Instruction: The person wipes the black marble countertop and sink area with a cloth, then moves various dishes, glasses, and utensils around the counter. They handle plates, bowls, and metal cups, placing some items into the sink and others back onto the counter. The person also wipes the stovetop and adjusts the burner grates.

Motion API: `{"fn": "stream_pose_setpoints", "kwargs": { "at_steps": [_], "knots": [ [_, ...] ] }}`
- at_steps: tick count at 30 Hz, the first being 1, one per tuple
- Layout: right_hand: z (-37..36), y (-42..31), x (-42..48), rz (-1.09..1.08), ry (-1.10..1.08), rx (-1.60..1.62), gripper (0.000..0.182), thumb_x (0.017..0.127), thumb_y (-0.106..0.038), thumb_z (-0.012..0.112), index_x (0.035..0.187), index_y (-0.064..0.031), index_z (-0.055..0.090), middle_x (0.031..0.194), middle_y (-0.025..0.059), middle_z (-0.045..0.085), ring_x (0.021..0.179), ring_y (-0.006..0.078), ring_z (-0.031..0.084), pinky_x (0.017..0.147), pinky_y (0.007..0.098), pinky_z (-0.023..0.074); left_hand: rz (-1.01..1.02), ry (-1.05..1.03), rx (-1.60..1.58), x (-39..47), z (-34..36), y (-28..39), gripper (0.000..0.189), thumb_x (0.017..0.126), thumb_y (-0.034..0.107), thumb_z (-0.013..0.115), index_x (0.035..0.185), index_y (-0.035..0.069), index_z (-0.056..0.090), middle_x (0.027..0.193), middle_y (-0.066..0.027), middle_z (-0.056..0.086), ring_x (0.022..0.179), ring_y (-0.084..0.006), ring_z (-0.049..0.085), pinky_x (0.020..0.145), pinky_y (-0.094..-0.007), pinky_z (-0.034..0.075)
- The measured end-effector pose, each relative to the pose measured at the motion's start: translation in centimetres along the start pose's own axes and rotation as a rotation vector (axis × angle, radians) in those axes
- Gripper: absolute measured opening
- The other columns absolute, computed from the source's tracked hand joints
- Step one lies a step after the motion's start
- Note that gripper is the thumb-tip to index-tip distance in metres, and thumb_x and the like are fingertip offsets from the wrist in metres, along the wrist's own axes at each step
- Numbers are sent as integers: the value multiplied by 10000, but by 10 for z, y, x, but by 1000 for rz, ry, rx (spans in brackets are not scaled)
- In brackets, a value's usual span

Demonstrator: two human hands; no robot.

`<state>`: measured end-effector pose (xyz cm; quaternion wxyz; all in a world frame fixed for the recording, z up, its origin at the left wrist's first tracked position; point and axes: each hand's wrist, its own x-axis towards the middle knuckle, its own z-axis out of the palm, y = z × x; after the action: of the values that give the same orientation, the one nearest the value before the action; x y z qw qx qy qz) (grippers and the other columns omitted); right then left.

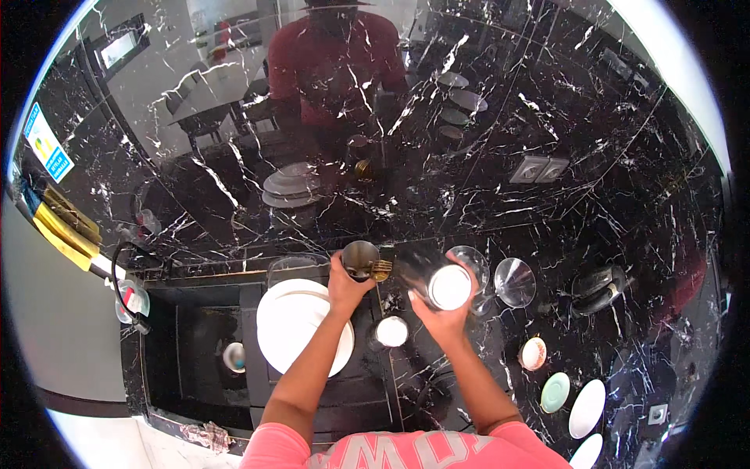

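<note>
My left hand [347, 287] is closed around a dark cup [360, 258] behind the sink's drainboard. Gold forks [382, 269] stick out beside that cup's right side. In my right hand [445, 311] is a glass tumbler [450, 287] whose round end looks bright white; its other end is blurred. Beyond it, partly hidden by my fingers, is a clear stemmed glass [471, 261], and a second stemmed glass [515, 282] stands to its right. White plates [293, 334] lie stacked on the drainboard left of my left forearm. Between my hands is a small glass with a white round top [391, 332].
The black sink basin [199, 352] on the left holds a small white cup [234, 357]. A curved black faucet [120, 275] rises at its left edge. Toward the right are a patterned cup [533, 353], a green saucer [555, 392], white plates [587, 408] and a dark glossy object [599, 290].
</note>
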<state>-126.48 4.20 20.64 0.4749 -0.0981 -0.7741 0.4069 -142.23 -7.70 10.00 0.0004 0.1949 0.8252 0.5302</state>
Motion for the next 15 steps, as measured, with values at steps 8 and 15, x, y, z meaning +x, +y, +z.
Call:
{"fn": "stream_pose_setpoints", "kwargs": {
  "at_steps": [8,15],
  "knots": [
    [55,62,25,345,2,160,876,627,-96,808,1291,4,246,1161,166,471,1074,233,503,938,346,402,-105,-37,-34,-26,-15,21,920,501,140,868,1245,44,334,1096,-183,588,1015,-311,590,869,-370,468],
    [91,104,22,346,-145,254,882,623,-145,825,1285,-16,256,1156,153,521,1065,223,538,916,362,433,-97,-135,5,-40,-18,9,957,510,162,849,1293,78,305,1149,-195,563,1040,-362,562,876,-410,455]
  ]
}}
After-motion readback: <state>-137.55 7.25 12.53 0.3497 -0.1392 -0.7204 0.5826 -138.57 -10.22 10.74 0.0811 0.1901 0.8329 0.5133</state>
